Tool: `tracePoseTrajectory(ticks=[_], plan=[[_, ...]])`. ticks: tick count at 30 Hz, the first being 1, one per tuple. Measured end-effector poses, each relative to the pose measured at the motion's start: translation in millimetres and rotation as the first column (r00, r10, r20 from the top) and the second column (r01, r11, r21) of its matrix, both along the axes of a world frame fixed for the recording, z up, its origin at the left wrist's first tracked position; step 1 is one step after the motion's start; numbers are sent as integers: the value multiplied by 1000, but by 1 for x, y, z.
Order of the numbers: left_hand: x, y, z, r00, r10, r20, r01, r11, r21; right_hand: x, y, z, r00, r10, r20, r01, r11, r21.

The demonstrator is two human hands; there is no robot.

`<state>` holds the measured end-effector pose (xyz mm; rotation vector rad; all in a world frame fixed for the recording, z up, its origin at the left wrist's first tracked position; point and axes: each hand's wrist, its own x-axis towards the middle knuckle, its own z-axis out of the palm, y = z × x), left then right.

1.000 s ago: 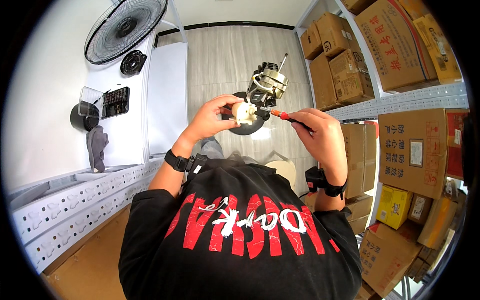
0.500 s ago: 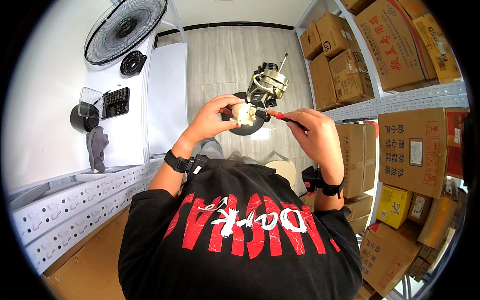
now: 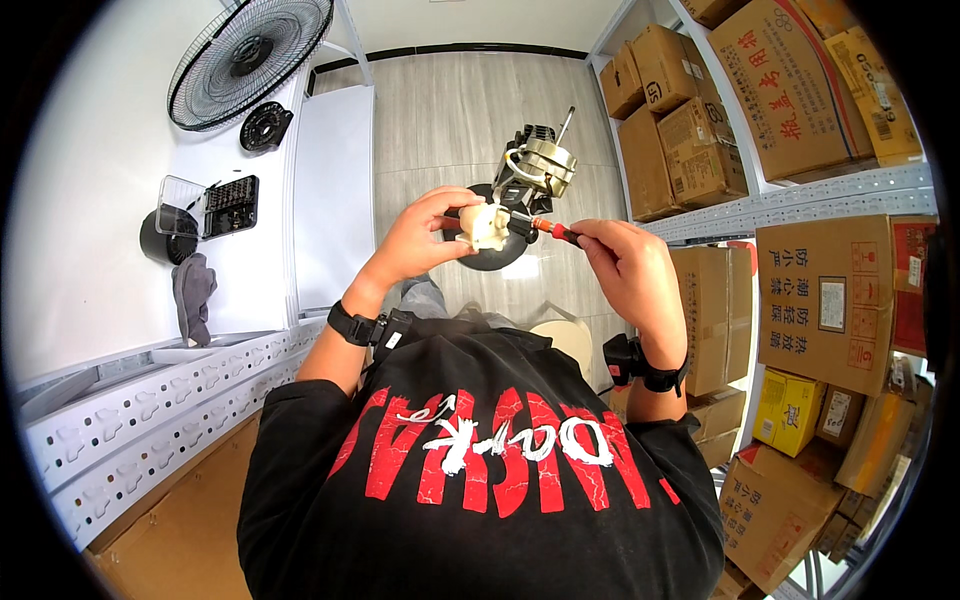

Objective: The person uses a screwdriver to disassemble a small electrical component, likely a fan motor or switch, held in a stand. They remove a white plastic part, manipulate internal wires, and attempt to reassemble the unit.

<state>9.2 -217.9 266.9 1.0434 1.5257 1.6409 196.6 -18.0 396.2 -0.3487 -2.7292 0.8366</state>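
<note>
My left hand [image 3: 425, 236] is closed around a cream plastic housing [image 3: 484, 228], thumb and fingers on opposite sides. My right hand [image 3: 625, 258] pinches the end of a red and black screwdriver [image 3: 556, 230]. Its shaft points left and the tip meets the right side of the housing, though the exact contact spot is too small to make out. Just beyond both hands stands a fan motor [image 3: 546, 168], metal with a white wire and a thin shaft pointing up and away. Black fan parts and a dark round base [image 3: 497, 257] lie beneath the housing.
On the white table [image 3: 250, 290] at left are a fan grille [image 3: 215, 80], a black round part [image 3: 266, 127], an open bit set [image 3: 232, 205], a black cylinder [image 3: 165, 236] and a grey cloth [image 3: 193, 298]. Cardboard boxes [image 3: 830, 300] fill shelves at right. A stool [image 3: 565, 340] is near my body.
The fingers of my right hand have shifted slightly on the screwdriver, showing more of its handle. The housing in my left hand stays nearly in place.
</note>
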Motion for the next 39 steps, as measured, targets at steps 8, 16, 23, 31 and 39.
tracePoseTrajectory(ticks=[8,16,23,31,39], plan=[[2,2,5,999,27,20,-28,999,26,1,3,2,1000,18,-1,-18,999,-29],[3,5,6,1000,27,11,-28,996,79,3,2,4,1000,-15,-23,14,1000,-20],[3,6,4,998,33,45,-37,996,85,4,3,5,1000,-12,-6,12,1000,-24],[3,6,6,999,33,13,-34,997,74,4,5,4,1000,-2,5,2,1000,-24],[4,4,17,959,103,-266,-94,994,48,4,4,-1,1000,14,-15,-14,999,30]])
